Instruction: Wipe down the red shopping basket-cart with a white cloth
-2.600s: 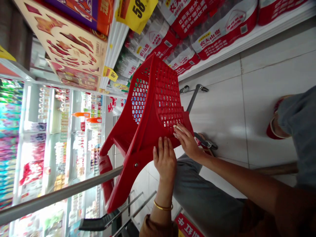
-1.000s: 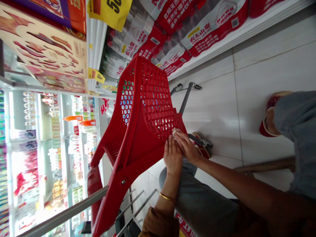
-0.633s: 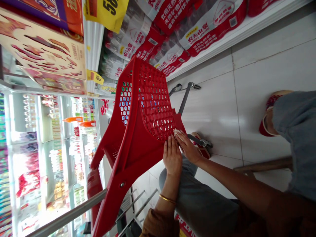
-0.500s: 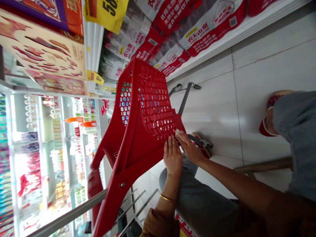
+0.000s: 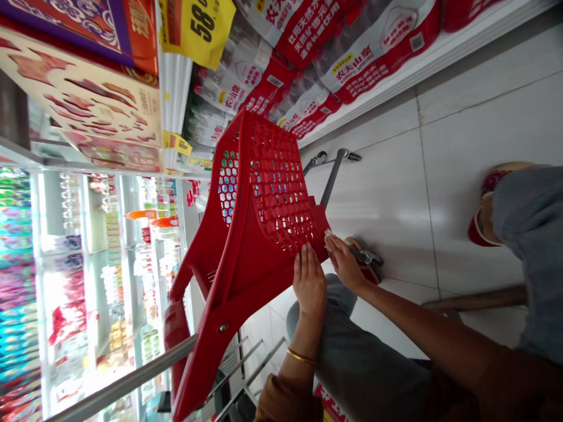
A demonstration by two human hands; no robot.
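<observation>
Head view, right hand (image 5: 346, 265) clamped on wad (image 5: 328, 239), left hand (image 5: 310, 287) flat on edge of cart (image 5: 253, 264), wide floor (image 5: 382, 199) beyond

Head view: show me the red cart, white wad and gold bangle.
Red cart (image 5: 248, 264), head view, solid side panel.
White wad (image 5: 328, 238), head view, exposed crumpled edge.
Gold bangle (image 5: 301, 357), head view, middle of visible arc.

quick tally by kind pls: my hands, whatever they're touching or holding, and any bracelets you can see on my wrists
Hands, left hand and right hand: 2
Red cart, under the left hand: 1
White wad, at the right fingertips: 1
Gold bracelet, left wrist: 1
Total: 5
</observation>
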